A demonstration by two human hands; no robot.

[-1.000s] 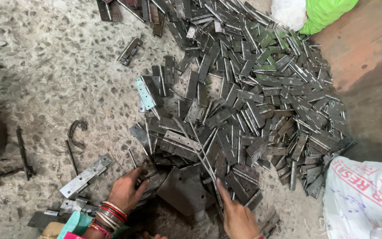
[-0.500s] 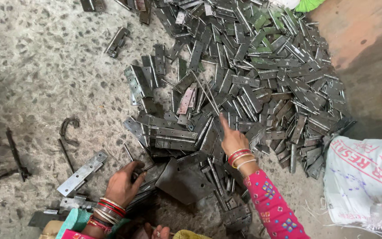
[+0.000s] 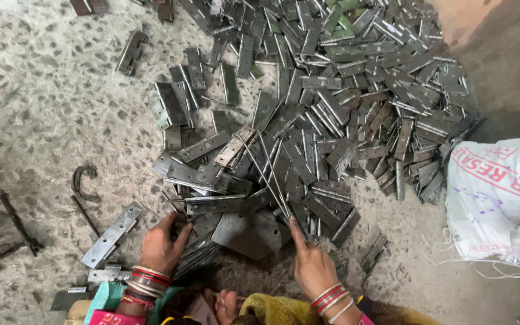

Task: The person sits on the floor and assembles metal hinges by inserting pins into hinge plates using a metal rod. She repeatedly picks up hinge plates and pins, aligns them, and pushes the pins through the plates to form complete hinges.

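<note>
Right hand (image 3: 313,268): index finger stretched forward, tip pinching or touching the near end of thin metal rods (image 3: 269,174) that slant up across the heap; whether the thumb closes on them I cannot tell. Left hand (image 3: 160,244): fingers curled down over a small stack of flat hinge plates (image 3: 197,256) at the near edge of the heap, thumb spread to the side, apparently pressing the stack rather than lifting it. Between the hands lies a wider flat steel sheet (image 3: 248,232).

Progress, judged: only a few plates are gathered by the left hand; the large heap of metal hinges (image 3: 332,102) spreading toward the far edge of the floor looks untouched, so most of the sorting is left.

Around: speckled concrete floor (image 3: 43,96); one long hinge leaf (image 3: 111,235) lying alone just left of the left hand; a bent dark hook (image 3: 82,180) and a dark rod (image 3: 19,222) further left; a white woven sack (image 3: 501,198) at the right edge. Loose overlapping hinges crowd the rods and both hands.
</note>
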